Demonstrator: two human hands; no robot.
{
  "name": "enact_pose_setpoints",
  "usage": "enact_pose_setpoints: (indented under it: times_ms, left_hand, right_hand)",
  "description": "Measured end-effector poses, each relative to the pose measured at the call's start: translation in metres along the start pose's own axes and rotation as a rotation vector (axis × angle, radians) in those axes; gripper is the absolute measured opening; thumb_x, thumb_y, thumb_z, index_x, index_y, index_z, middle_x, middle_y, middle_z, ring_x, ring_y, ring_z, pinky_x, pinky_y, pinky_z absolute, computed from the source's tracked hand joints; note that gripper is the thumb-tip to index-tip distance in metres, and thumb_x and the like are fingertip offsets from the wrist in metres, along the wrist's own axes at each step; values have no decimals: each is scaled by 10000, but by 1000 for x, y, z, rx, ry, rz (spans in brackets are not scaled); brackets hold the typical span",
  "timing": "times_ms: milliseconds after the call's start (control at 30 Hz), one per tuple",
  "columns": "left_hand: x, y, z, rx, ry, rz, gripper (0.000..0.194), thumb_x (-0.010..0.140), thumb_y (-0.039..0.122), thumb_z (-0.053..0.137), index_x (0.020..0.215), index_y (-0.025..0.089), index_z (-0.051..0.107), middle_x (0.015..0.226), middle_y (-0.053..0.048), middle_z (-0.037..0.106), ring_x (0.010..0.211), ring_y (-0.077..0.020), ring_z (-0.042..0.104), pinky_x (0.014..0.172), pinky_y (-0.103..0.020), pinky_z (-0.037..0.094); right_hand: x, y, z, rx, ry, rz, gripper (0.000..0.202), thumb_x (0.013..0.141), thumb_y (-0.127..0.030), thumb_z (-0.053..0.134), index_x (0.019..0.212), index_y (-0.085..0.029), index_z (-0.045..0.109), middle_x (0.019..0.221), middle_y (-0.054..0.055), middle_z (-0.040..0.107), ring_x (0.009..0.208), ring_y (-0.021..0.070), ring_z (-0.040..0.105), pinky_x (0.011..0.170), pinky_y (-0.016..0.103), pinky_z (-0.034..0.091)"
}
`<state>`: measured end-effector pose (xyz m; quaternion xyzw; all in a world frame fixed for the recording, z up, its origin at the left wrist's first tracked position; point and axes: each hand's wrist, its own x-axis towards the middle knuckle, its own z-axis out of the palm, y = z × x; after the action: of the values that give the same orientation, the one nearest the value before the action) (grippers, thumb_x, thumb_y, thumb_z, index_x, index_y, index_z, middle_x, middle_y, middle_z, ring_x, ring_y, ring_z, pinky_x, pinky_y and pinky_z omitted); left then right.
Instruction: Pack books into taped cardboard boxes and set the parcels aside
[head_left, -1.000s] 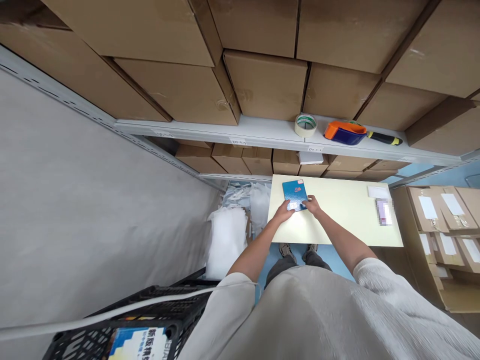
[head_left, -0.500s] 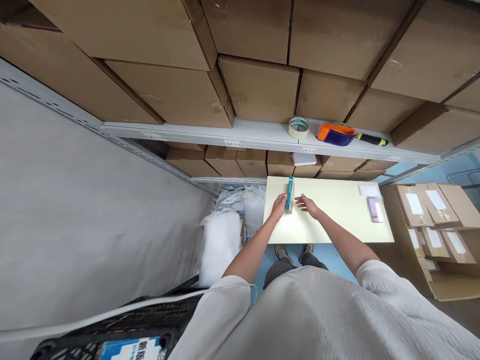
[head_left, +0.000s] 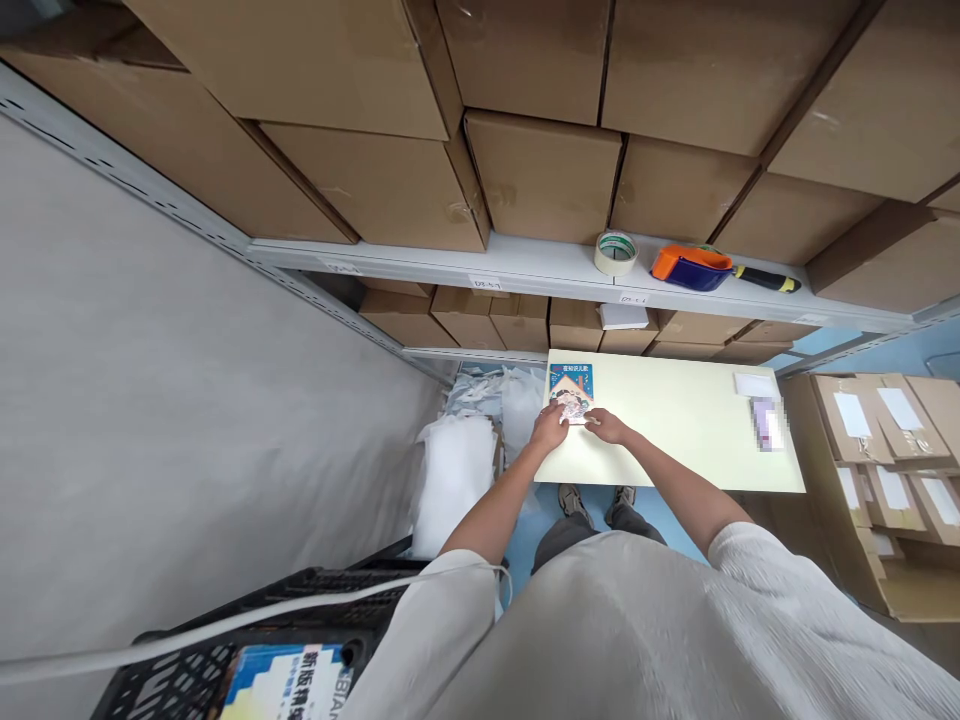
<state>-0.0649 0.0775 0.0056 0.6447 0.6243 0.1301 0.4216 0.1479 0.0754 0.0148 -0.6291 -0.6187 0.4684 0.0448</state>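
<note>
A picture book (head_left: 572, 388) with a blue cover, a drawn house and white lettering lies cover up at the left end of the pale yellow tabletop (head_left: 675, 440). My left hand (head_left: 551, 428) grips its lower left corner, the fingertips reaching over the cover. At the lower right corner, my right hand (head_left: 606, 427) is closed on the book's edge with bent fingers. Both thumbs come near each other along the bottom edge.
A roll of tape (head_left: 616, 254) and an orange and blue tool with a black handle (head_left: 694, 268) sit on the shelf (head_left: 420, 262) ahead, below cartons (head_left: 547, 170). White packing sheets (head_left: 454, 480) hang left of the table. A black crate (head_left: 180, 670) stands behind on the left.
The book, held on edge in my left hand before, now lies face up. My right hand has closed in from the right and taken its near edge. The view has shifted slightly.
</note>
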Motion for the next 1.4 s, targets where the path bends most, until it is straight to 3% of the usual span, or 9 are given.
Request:
enact_pose_setpoints:
  times_ms: [133,233,367,500,733,867,1067,1267,1400]
  left_hand:
    - [-17,-2,3,231,-112,156,521,968,172,523,1471,206,656,1592,-172,596,1519,-353,509,1303,-512,320]
    - [-23,-4,7,299,-147,167,622,965,184,527,1587,192,549,1644,-196,544,1558,-368,464,1322,-536,270]
    - [-13,-8,8,338,-195,139,792,945,242,581,1707,223,367,1768,-168,383,1655,-349,316,1360,-549,153]
    - [3,-13,2,326,-234,127,916,887,240,615,1741,213,285,1816,-165,260,1699,-342,200,1370,-572,84]
    - [11,-10,-6,301,-243,107,838,885,191,634,1689,218,400,1812,-165,278,1699,-338,206,1372,-556,104]
    - [10,4,-11,279,-191,168,750,934,195,603,1665,241,443,1785,-147,350,1665,-317,304,1361,-516,200]
    - [11,45,-8,78,-106,286,598,961,192,586,1559,200,577,1671,-149,517,1589,-298,436,1337,-454,317]
    - [7,85,9,-21,-48,396,423,986,196,573,1395,198,684,1482,-130,673,1438,-283,594,1276,-474,429]
    - [7,117,22,-20,-1,466,394,985,177,559,1351,195,703,1439,-128,699,1388,-283,636,1247,-485,471]
  right_hand:
    - [-4,-3,1,-120,-40,10,406,1022,-276,605,1404,-223,731,1603,113,600,1481,284,577,1248,389,442]
    - [-7,-5,3,-255,-81,-1,417,1014,-288,598,1413,-262,721,1645,103,554,1483,328,565,1222,457,464]
    - [-5,-8,6,-403,-115,-9,558,1000,-297,582,1556,-259,594,1784,119,348,1590,397,405,1237,587,401]
    - [4,-10,6,-428,-116,-16,678,976,-279,590,1644,-280,478,1831,103,236,1626,395,333,1257,618,352]
    - [8,-12,-1,-377,-114,-19,654,972,-288,611,1620,-272,531,1831,103,232,1626,410,337,1261,623,356]
    - [-4,-10,-20,-316,-3,-58,587,994,-262,585,1581,-257,585,1814,109,284,1600,387,393,1256,583,381]
    - [-37,9,-97,-203,293,-145,481,1010,-263,538,1467,-198,674,1710,151,460,1562,319,450,1280,503,365]
    - [-80,44,-213,-168,754,-288,361,993,-338,532,1282,-220,714,1381,161,687,1348,337,598,1191,534,459]
    - [-96,55,-294,-226,1018,-298,340,967,-348,526,1235,-215,687,1258,165,679,1194,348,623,1110,540,498]
